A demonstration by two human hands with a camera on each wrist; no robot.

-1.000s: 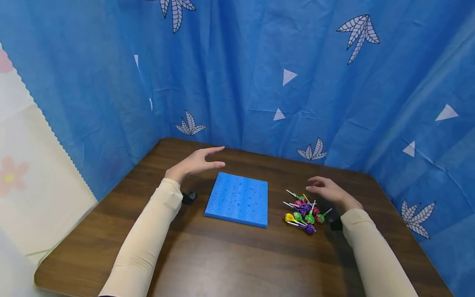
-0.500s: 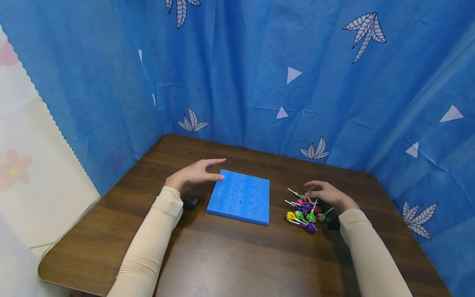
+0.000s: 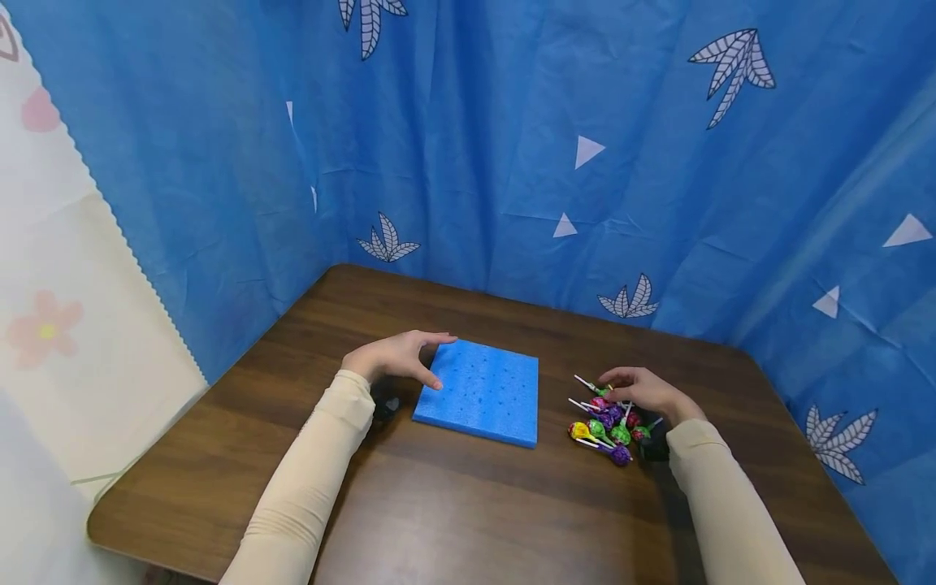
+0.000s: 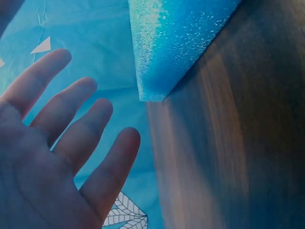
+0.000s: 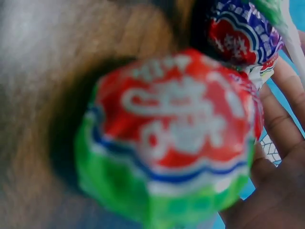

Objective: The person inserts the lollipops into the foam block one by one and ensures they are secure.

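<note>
A flat blue foam board (image 3: 483, 398) with small holes in its top lies on the table, its edge looming large in the left wrist view. My left hand (image 3: 395, 356) is at the board's far left corner, thumb and fingers spread with nothing between them. To the right is a pile of wrapped lollipops, including a yellow lollipop (image 3: 579, 431) and a purple lollipop (image 3: 620, 456). Over the pile's far side my right hand (image 3: 647, 392) reaches, thumb and index finger apart around a green lollipop (image 3: 604, 391). A green-and-red lollipop (image 5: 171, 138) partly covers that hand in the right wrist view.
The brown wooden table (image 3: 468, 504) stands against a blue patterned curtain (image 3: 512, 162) at the back and sides. A pale flowered cloth (image 3: 80, 366) hangs at the left. Black wrist cameras sit under both wrists.
My left hand has come down toward the board's far left corner, its thumb now over the board. My right hand has lowered onto the lollipop pile. The head view has shifted slightly.
</note>
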